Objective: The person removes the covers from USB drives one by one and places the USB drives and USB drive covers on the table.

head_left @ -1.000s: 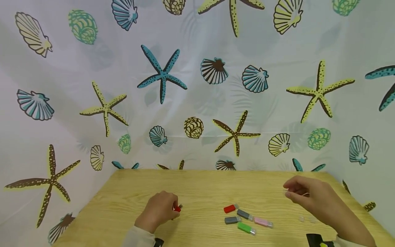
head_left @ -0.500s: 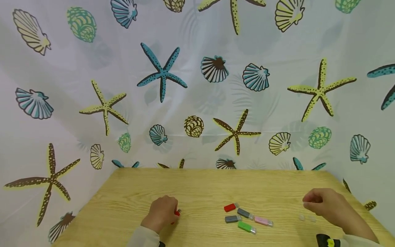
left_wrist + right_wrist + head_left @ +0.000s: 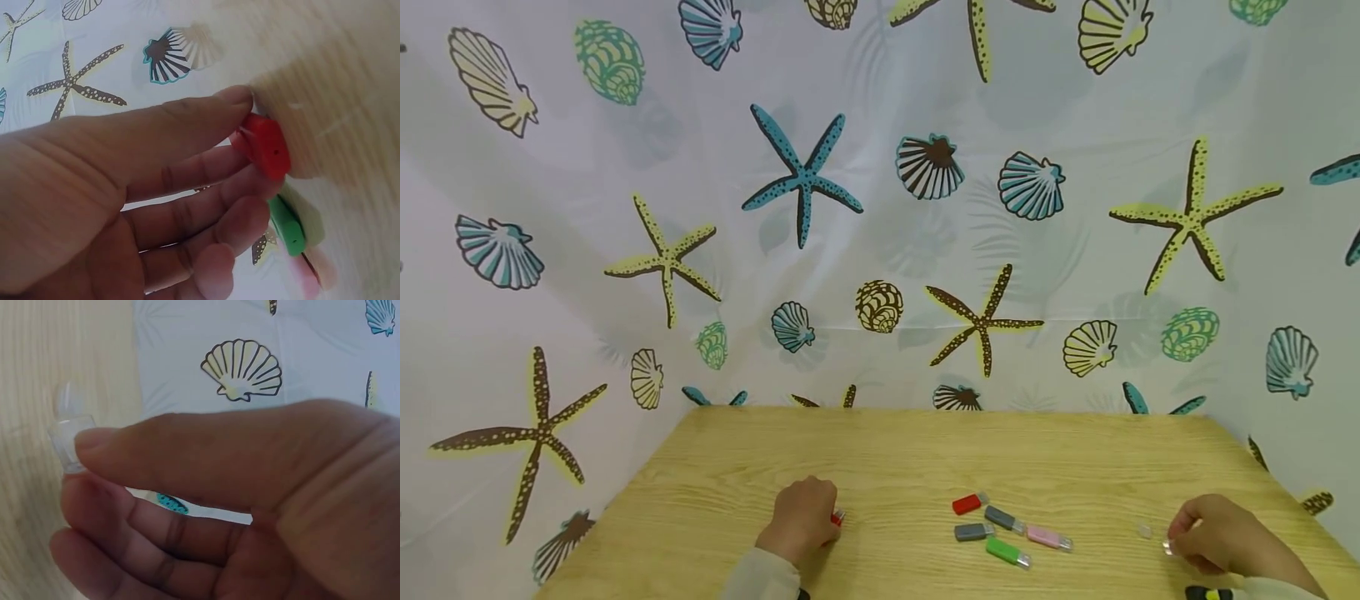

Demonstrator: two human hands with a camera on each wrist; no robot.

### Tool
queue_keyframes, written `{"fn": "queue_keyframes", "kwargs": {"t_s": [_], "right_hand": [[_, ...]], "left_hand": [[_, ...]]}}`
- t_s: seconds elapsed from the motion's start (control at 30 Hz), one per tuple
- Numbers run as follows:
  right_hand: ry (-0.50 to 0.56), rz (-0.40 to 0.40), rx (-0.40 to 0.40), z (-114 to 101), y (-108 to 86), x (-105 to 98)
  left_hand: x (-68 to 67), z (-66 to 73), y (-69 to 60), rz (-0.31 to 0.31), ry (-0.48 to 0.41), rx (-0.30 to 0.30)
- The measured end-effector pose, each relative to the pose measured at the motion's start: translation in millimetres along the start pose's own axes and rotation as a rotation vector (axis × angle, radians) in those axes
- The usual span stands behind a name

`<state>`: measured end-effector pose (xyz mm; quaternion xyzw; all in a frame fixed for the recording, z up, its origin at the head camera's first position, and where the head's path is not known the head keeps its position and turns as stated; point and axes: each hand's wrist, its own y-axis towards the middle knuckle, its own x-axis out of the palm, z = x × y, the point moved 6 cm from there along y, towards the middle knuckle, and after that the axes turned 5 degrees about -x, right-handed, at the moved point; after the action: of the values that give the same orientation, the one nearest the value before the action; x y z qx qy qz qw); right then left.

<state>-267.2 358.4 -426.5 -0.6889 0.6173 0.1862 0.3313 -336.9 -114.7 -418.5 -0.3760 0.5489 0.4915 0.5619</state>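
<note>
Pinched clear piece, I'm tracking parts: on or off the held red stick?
Off: right hand pinches clear piece; apart, left hand holds red stick.

A curtain (image 3: 857,250) printed with seashells (image 3: 929,167) and starfish (image 3: 805,177) is hanging behind and along both sides of a wood-grain surface (image 3: 880,462), closing it off like a small booth. The curtain is hiding the room beyond, leaving unclear whether a home or an office is surrounding it.

Shell-print cloth (image 3: 865,233) bhnd wd tbl (image 3: 895,454)
</note>
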Motion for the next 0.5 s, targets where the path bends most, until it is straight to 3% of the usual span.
{"fn": "queue_keyframes", "kwargs": {"t_s": [0.27,0.5], "right_hand": [[0.047,-0.065,0.004,15,-0.7,4],[0.088,-0.064,0.005,17,1.2,6]], "left_hand": [[2.0,-0.1,-0.4,0.03,0.034,-0.022],[6.4,-2.9,-1.8,0.025,0.045,-0.02]]}}
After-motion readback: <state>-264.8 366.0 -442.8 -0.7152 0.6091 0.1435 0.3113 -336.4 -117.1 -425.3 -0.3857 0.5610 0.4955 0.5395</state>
